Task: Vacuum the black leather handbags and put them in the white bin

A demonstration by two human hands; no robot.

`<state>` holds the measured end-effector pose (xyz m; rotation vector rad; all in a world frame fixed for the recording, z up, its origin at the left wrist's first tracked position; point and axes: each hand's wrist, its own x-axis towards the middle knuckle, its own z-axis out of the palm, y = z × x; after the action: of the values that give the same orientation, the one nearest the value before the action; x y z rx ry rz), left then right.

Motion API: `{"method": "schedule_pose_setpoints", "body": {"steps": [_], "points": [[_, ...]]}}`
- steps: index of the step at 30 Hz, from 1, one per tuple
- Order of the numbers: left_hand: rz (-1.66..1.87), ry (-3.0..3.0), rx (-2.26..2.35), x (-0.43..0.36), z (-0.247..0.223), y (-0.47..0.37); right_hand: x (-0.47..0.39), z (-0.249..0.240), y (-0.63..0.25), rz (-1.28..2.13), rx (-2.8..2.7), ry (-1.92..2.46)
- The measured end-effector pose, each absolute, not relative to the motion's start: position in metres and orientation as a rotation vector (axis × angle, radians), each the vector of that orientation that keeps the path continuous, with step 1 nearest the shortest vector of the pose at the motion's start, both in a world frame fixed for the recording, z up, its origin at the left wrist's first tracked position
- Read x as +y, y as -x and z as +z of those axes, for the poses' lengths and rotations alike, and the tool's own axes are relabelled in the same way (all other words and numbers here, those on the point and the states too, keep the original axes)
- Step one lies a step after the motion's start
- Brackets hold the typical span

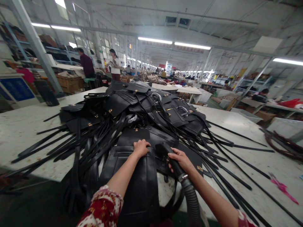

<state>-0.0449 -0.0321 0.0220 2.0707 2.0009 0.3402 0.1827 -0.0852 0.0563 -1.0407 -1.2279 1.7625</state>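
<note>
My left hand (141,148) is closed on the upper part of a black leather bag (134,183), its fingers bent over the edge near the flap. The bag lies in front of me and hangs over the table's near edge. In my right hand (181,160) is a black hose nozzle (174,164), with fingers wrapped round its handle. A ribbed hose (192,197) runs down from it, fixed by a metal clamp. The nozzle's wide head is just right of the bag; whether it touches cannot be made out. Behind lies a pile of similar black bags (139,99) with gold clasps.
Long black straps (227,167) spread over both sides of the pale table (246,132). Pink-handled scissors (282,186) lie at the right, and a coil of brown strips (284,143) behind them. A dark flask (46,90) stands at the far left. Two people are beyond the table.
</note>
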Motion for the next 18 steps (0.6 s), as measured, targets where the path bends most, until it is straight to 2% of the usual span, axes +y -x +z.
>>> {"method": "schedule_pose_setpoints", "body": {"steps": [10,18], "points": [[0.379,-2.022,2.022,-0.036,0.018,0.043,-0.074,0.027,-0.17,1.911,-1.151,0.943],[0.415,-1.985,2.036,-0.038,0.017,0.041,-0.074,0.022,-0.172,2.008,-1.113,0.867]]}}
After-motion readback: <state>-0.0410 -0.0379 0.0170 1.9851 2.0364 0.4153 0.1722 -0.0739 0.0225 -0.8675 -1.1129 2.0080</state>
